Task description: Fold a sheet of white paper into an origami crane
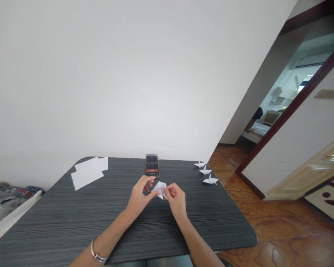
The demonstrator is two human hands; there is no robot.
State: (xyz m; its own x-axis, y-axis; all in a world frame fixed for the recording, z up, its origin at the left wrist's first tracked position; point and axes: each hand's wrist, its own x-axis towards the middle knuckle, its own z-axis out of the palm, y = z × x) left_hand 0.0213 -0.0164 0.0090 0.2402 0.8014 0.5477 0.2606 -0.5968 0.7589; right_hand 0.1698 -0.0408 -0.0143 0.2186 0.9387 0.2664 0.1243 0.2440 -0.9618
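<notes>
over a dark table, white wall behind, right hand pinches paper.

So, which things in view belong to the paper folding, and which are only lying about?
Part of it, it seems:
folded paper in hand
white sheets
three cranes

Probably just lying about:
phone, its use unclear
pile at far left

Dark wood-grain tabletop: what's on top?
White paper sheets, a smartphone, three origami cranes. Tabletop behind the left hand, right hand and folded paper is hidden, as is anything under the sheets.
</notes>
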